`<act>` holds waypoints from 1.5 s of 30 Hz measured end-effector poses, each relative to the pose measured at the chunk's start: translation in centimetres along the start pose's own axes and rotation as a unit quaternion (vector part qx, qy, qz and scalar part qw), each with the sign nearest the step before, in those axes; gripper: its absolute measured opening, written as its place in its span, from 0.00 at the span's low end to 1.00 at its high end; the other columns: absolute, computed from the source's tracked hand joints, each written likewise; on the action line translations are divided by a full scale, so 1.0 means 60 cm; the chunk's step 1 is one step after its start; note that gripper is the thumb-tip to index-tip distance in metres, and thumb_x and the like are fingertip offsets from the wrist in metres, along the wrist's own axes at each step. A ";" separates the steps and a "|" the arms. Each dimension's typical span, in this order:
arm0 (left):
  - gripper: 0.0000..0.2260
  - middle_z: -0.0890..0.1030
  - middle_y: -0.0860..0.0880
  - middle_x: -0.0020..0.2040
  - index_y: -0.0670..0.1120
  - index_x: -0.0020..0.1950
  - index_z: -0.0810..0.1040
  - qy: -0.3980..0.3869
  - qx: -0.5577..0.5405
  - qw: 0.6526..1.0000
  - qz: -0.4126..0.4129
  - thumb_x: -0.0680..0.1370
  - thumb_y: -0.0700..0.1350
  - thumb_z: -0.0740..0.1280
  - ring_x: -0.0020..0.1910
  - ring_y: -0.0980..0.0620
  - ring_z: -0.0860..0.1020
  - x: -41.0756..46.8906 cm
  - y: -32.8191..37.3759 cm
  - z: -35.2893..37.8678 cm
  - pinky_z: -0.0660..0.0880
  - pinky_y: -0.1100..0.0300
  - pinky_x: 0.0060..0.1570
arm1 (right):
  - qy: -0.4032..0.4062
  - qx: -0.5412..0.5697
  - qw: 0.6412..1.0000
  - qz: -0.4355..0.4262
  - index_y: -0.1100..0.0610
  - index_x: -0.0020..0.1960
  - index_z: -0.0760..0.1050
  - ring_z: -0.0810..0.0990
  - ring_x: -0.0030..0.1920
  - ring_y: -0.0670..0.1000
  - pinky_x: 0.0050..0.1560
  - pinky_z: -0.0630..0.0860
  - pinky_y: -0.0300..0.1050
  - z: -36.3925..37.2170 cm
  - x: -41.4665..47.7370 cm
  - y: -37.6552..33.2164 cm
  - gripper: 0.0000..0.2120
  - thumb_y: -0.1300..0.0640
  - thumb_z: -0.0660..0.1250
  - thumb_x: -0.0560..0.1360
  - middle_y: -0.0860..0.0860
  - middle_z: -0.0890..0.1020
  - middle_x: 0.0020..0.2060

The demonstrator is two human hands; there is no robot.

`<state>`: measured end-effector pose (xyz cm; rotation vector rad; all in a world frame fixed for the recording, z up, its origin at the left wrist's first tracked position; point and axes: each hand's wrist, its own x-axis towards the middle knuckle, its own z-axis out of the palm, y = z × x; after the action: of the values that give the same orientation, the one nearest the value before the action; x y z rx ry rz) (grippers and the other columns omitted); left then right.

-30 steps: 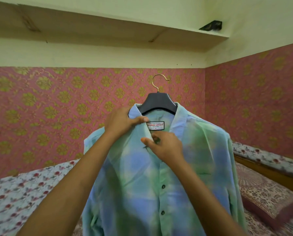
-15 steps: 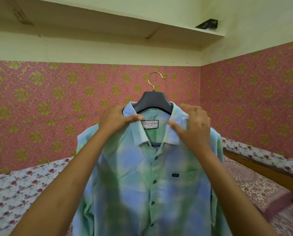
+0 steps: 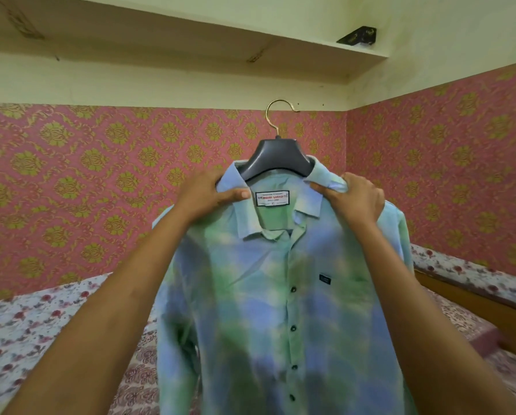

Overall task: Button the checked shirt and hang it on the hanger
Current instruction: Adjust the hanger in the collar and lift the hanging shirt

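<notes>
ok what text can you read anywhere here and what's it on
"THE INDIAN GARAGE CO": white neck label inside the collar of the checked shirt.
Smaller print above and below it: too small to read.
Lettering on the dark chest patch: too blurred to read.

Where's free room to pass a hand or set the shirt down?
Free: the gold metal hook above the dark grey plastic hanger, and the floral bedsheet left of the checked blue-green shirt. Crowded: the collar, gripped by left hand and right hand.

Head-worn wide-angle view, facing forward, shirt (image 3: 265, 310) close
</notes>
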<state>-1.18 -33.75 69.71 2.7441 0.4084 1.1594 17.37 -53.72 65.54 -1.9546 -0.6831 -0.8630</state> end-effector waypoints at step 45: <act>0.30 0.57 0.50 0.26 0.47 0.28 0.57 0.084 -0.076 0.992 -0.065 0.55 0.74 0.60 0.26 0.52 0.56 -0.009 -0.061 0.021 0.51 0.58 0.31 | 0.120 0.174 0.969 0.129 0.54 0.26 0.59 0.59 0.25 0.48 0.28 0.52 0.43 -0.020 -0.015 0.160 0.26 0.41 0.60 0.76 0.49 0.62 0.22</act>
<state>-1.34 -30.44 67.63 2.4625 0.4881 1.3323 23.48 -59.44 60.57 -1.5518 -0.3944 -0.7450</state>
